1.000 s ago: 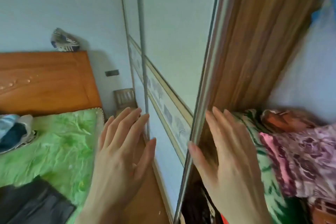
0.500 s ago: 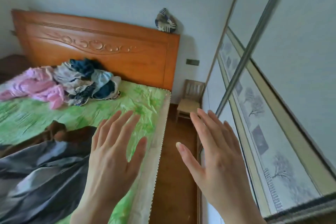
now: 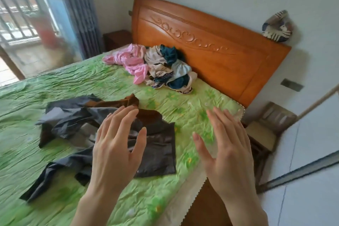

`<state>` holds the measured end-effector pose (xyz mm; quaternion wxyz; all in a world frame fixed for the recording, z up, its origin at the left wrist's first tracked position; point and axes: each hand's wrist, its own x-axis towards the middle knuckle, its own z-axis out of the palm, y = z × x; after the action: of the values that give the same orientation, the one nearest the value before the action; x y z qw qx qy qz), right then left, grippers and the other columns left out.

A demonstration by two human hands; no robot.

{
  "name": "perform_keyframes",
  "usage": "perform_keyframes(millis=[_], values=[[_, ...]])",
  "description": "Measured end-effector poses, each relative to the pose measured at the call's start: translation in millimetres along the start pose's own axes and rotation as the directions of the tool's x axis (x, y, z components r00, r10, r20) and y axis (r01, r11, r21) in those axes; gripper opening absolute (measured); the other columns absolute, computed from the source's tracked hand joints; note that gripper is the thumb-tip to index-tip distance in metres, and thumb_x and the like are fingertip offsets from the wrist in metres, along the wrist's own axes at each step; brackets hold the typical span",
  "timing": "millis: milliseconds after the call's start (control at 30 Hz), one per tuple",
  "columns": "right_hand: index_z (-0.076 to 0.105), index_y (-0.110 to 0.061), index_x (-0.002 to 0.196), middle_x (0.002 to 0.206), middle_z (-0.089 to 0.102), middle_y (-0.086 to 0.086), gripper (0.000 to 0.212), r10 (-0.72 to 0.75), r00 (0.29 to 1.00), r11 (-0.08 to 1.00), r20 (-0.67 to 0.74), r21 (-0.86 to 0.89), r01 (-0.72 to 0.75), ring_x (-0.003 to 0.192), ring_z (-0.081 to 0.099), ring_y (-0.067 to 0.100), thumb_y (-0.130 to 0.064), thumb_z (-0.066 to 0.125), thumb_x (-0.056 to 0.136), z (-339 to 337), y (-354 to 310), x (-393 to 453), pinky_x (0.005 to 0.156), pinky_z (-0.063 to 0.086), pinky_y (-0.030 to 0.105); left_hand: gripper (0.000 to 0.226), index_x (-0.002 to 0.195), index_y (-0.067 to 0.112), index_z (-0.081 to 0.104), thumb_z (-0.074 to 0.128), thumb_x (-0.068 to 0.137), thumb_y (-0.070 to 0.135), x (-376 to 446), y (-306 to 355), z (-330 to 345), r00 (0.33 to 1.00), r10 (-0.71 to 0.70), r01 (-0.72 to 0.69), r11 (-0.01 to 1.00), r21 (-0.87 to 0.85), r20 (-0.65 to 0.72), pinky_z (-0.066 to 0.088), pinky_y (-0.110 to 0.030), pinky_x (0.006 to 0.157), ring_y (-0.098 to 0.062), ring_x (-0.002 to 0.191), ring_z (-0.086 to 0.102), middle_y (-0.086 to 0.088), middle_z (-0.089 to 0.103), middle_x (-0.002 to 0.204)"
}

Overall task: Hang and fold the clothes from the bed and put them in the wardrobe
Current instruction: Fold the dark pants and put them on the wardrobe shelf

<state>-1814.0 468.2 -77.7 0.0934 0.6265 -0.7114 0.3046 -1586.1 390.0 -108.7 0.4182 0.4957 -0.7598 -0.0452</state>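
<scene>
On the bed a crumpled garment lies in front of you, partly under your left hand. Your right hand is over the bed's right edge. Far behind, a pile of clothes rests against the headboard. To the right of the bed stands a small chair, and beside it the wardrobe door. A window is at the far left.

Carved orange-brown wooden headboard against pale wall. Patterned blue-and-white object rests on its top right corner. Small wooden chair beside it on the floor. Dark nightstand near grey-blue curtain; barred window at left.
</scene>
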Motion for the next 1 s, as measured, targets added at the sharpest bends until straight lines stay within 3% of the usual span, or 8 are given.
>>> perform_keyframes(millis=[167,367,600,733,1000], values=[[0.045,-0.018,0.154,0.16,0.043,-0.003,0.062,-0.066,0.994,0.991,0.086,0.119,0.055,0.154,0.029,0.015,-0.052,0.051,0.102,62.3,16.6,43.2,0.121,0.034,0.051,0.046,0.14,0.009,0.061,0.054,0.103,0.035,1.6,-30.9,24.3,0.995,-0.097,0.098,0.985,0.14,-0.014,0.043,-0.052,0.115,-0.023,0.14,0.052,-0.004,0.06,0.145],[0.042,-0.02,0.156,0.161,0.042,-0.004,0.063,-0.232,0.948,0.95,0.218,0.259,0.173,0.155,0.025,0.012,-0.05,0.052,0.102,135.9,71.0,114.2,0.121,0.034,0.048,0.046,0.138,0.009,0.063,0.052,0.103,0.038,25.3,-38.1,89.7,0.972,-0.23,0.235,0.93,0.282,-0.051,0.042,-0.046,0.117,-0.024,0.141,0.052,-0.004,0.06,0.146],[0.043,-0.021,0.155,0.16,0.043,-0.004,0.059,-0.378,0.879,0.899,0.289,0.342,0.274,0.154,0.028,0.013,-0.043,0.059,0.102,197.2,123.4,179.8,0.124,0.03,0.044,0.046,0.135,0.008,0.065,0.054,0.102,0.038,59.2,-25.5,167.5,0.945,-0.32,0.322,0.881,0.345,-0.065,0.044,-0.044,0.115,-0.023,0.138,0.054,-0.004,0.062,0.144],[0.047,-0.02,0.153,0.158,0.047,-0.004,0.06,-0.455,0.825,0.863,0.335,0.392,0.317,0.153,0.032,0.014,-0.039,0.064,0.098,228.0,137.0,193.5,0.123,0.031,0.044,0.045,0.135,0.009,0.065,0.054,0.102,0.037,60.2,-24.6,174.9,0.92,-0.378,0.389,0.841,0.376,-0.106,0.041,-0.04,0.118,-0.023,0.138,0.054,-0.004,0.062,0.143],[0.049,-0.018,0.151,0.155,0.05,-0.002,0.06,-0.558,0.703,0.828,0.441,0.362,0.429,0.15,0.037,0.015,-0.036,0.065,0.096,271.5,140.7,184.7,0.125,0.029,0.042,0.043,0.135,0.01,0.066,0.057,0.1,0.034,12.4,-40.2,199.3,0.851,-0.5,0.523,0.774,0.357,-0.164,0.047,-0.048,0.113,-0.023,0.138,0.054,-0.004,0.062,0.141]])
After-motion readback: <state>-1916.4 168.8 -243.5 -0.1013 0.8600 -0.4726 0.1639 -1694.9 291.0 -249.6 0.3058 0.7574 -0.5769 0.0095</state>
